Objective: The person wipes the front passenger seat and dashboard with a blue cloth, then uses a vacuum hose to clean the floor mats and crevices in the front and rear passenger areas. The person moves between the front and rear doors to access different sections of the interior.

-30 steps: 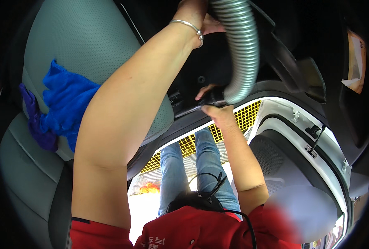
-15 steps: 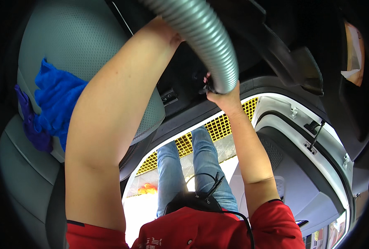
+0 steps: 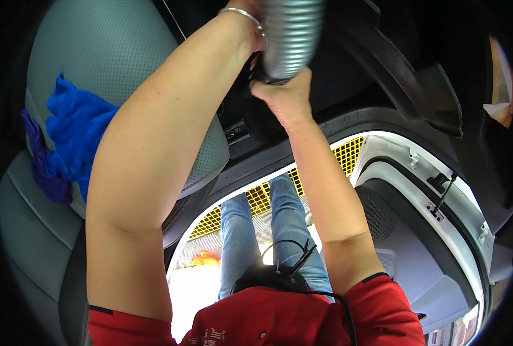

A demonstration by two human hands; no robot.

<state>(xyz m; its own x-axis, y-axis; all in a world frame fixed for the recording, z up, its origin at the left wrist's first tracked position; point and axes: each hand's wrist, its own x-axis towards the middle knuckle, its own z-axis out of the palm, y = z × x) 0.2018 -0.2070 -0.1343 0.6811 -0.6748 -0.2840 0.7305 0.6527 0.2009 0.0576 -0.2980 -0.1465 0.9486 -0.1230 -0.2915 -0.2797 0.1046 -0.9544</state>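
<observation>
A silver-grey ribbed vacuum hose (image 3: 294, 34) comes down from the top edge in front of me. My right hand (image 3: 288, 98) is closed round the black cuff (image 3: 271, 76) at the hose's lower end. Beside the upper part of the hose, my left hand (image 3: 252, 8) is cut off by the picture's top edge, so its fingers are hidden. A silver bracelet (image 3: 242, 12) circles the left wrist. The left arm reaches across the front of a grey-green perforated car seat (image 3: 106, 46).
A blue cloth (image 3: 77, 127) and a purple cloth (image 3: 46, 173) lie on the seat at the left. Behind the hose is the dark car interior. The open car door (image 3: 423, 242) stands at the right, and yellow grating (image 3: 348, 154) shows beyond the sill.
My right hand has moved up and to the left with the hose's end. The hose now hangs more upright, and my left wrist with its bracelet has come into sight.
</observation>
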